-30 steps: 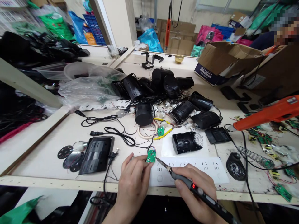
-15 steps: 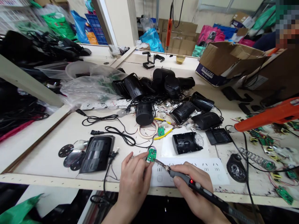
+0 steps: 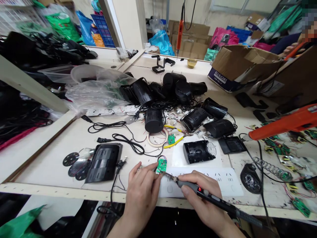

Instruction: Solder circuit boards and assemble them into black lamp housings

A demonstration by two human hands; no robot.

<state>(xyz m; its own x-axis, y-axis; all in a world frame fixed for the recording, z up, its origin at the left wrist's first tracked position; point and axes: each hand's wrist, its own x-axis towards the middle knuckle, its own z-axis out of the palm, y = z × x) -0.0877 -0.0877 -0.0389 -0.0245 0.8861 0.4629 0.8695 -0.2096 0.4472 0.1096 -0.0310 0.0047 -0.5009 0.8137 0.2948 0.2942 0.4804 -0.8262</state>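
Between the fingertips of my left hand (image 3: 143,188) is the lower edge of a small green circuit board (image 3: 162,165), which has thin wires at its top. My right hand (image 3: 204,198) grips a soldering iron (image 3: 195,188) like a pen, its red light lit. The iron's tip is at the board's bottom edge, close to my left fingertips; whether it touches cannot be made out. Under the iron lies a white slotted panel (image 3: 205,177). Just beyond it rests an open black housing (image 3: 199,152) with a round perforated end.
Black housings (image 3: 153,120), yellow-handled pliers (image 3: 174,142) and a tape ring (image 3: 151,140) lie ahead. Another black cover (image 3: 104,162) is at left with power cords (image 3: 133,145). On the right, an orange electric screwdriver (image 3: 284,122) juts in above loose boards. A co-worker's hand (image 3: 291,49) shows behind a carton (image 3: 242,66).
The soldering iron's tip has shifted slightly left and down along the board's edge, and my right hand has moved with it. The co-worker's hand now shows behind the carton.
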